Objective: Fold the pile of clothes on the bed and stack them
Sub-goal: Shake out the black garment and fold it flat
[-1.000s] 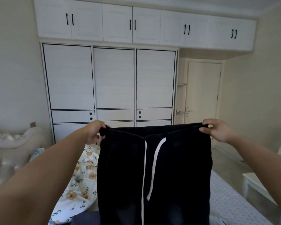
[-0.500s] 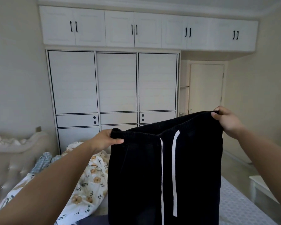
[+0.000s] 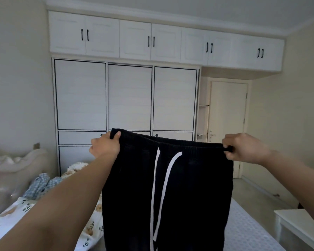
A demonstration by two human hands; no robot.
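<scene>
Against the far wall a white wardrobe (image 3: 127, 98) fills most of the view, with a shut door (image 3: 227, 127) to its right, and below them lies the bed (image 3: 246, 230), its bare quilted side showing on the right. A floral sheet (image 3: 9, 220) covers its left side, with a blue checked garment (image 3: 42, 185) crumpled on it near the padded headboard (image 3: 5, 180). Held up in the air above the bed, in the middle of the view, hangs a pair of black trousers (image 3: 192, 196), waistband at the top and legs running out of sight below. The left hand (image 3: 105, 146) pinches one end of the waistband, thumb over the top edge; the right hand (image 3: 243, 148) has its fingers curled round the other end, so the band is drawn nearly straight between them. Two white drawstrings (image 3: 163, 185) dangle loose down the front. The cloth looks soft and fairly thick, limp rather than stiff, likely of moderate weight and not slippery. The ribbed waistband corners seem the firmest place to hold; lower down the fabric would probably bunch and sag. The dangling drawstrings may need tucking in so the fold lies flat.
</scene>
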